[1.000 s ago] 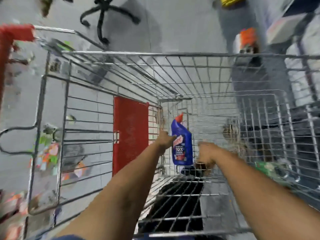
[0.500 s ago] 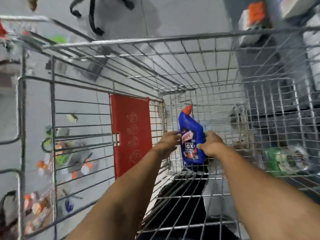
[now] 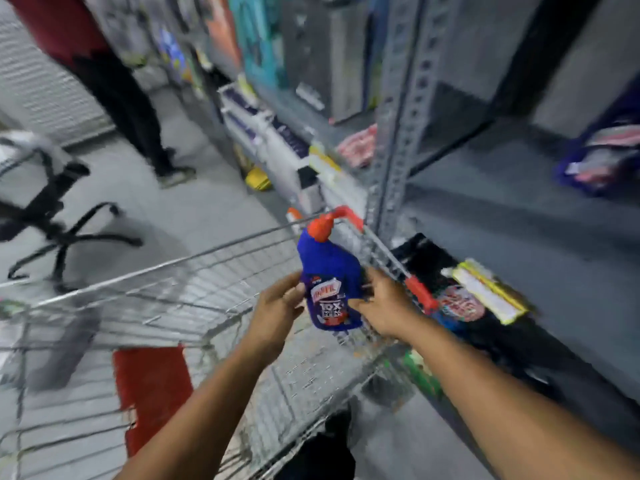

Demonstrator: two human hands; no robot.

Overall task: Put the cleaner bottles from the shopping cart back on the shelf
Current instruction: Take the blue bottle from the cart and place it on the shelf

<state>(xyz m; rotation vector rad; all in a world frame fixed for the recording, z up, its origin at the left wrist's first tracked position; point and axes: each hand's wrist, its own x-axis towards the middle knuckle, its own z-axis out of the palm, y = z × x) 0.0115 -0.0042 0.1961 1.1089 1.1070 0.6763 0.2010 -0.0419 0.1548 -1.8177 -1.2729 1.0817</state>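
A blue cleaner bottle (image 3: 329, 282) with a red-orange cap is held upright, tilted slightly left, above the rim of the wire shopping cart (image 3: 180, 271). My left hand (image 3: 277, 306) presses against its left side and my right hand (image 3: 384, 303) grips its right side near the label. The grey metal shelf (image 3: 502, 216) stands to the right, its middle board mostly bare. The picture is blurred by motion.
A person in dark trousers (image 3: 138, 109) stands at the back left by an office chair base (image 3: 65, 233). A perforated grey upright (image 3: 398, 133) divides the shelf. Packets lie on the lower board (image 3: 485, 292), a purple bag (image 3: 602, 157) at the far right.
The bottle has come up out of the cart basket to rim height, held between both hands. My view has swung up and right from the cart floor to the shelf.
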